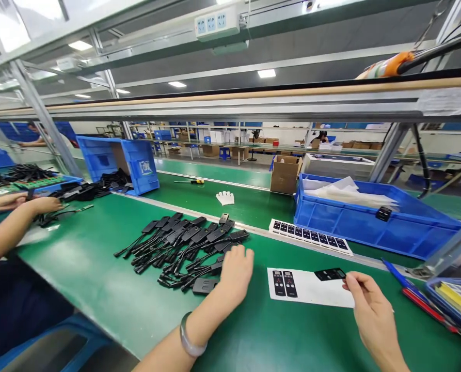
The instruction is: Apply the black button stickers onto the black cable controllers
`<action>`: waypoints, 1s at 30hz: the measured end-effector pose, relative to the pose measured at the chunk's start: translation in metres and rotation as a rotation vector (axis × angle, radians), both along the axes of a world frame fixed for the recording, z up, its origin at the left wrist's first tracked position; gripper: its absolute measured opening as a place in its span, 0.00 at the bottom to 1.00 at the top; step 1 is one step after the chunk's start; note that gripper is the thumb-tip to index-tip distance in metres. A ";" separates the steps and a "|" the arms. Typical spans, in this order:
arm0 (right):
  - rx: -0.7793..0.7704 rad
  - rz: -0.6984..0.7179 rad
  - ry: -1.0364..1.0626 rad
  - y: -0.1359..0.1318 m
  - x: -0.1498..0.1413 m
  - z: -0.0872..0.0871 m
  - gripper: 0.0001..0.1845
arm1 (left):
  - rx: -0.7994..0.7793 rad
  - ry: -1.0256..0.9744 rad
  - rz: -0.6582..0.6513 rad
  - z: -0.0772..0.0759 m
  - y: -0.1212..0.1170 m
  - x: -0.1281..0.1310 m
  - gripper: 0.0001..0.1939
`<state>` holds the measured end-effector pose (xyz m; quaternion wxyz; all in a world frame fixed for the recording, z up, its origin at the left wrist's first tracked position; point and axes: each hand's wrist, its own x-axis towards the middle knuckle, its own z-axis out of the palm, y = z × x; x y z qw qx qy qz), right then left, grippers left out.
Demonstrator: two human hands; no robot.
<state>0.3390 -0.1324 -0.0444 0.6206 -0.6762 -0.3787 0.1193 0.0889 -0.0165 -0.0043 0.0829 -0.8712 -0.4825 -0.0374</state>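
Note:
My right hand [371,312] pinches the corner of a black label sticker [330,274] between thumb and fingers. The label lies partly over a white backing sheet [311,292], where two more black labels [284,284] remain stuck at the left end. My left hand [236,274], its fingers bent and slightly apart, is at the right edge of a pile of black cabled devices [184,237]. It covers part of one device, and I see nothing held in its fingers. One flat black device [205,286] lies just left of my left wrist.
Behind the pile stand a tipped blue crate [143,168] and a white glove [225,198]. A label strip [311,236] lies before a blue bin [369,227]. Pens [419,297] lie at right. At left, a co-worker's hands [32,204] handle cabled parts.

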 end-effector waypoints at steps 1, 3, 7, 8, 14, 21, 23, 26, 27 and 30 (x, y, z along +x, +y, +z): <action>0.009 0.013 0.007 -0.001 -0.002 0.000 0.21 | 0.016 0.005 0.097 0.005 0.005 -0.008 0.14; 0.028 0.040 0.002 -0.001 -0.006 0.000 0.21 | 0.017 0.025 0.228 0.011 0.014 -0.024 0.15; 0.051 0.086 -0.004 -0.001 -0.012 -0.001 0.20 | -0.011 0.045 0.255 0.011 0.022 -0.036 0.16; 0.054 0.092 -0.006 -0.001 -0.012 -0.001 0.20 | -0.006 0.042 0.243 0.011 0.022 -0.035 0.15; 0.028 0.118 -0.013 -0.007 -0.015 0.000 0.18 | -0.035 0.002 0.186 0.004 0.019 -0.020 0.17; 0.067 0.183 -0.004 -0.009 -0.017 0.000 0.15 | -0.049 -0.077 0.158 0.003 0.020 -0.021 0.06; 0.098 0.202 0.010 -0.009 -0.018 0.001 0.14 | -0.017 -0.131 0.175 0.008 0.021 -0.022 0.10; 0.142 0.230 0.057 -0.008 -0.019 0.002 0.13 | -0.008 -0.548 0.091 0.015 0.020 -0.022 0.11; 0.155 0.239 0.080 -0.008 -0.019 0.003 0.13 | -0.060 -0.774 0.025 0.015 0.018 -0.020 0.12; 0.188 0.276 0.193 -0.008 -0.021 0.005 0.13 | -0.499 -1.332 -0.153 0.011 0.002 -0.007 0.22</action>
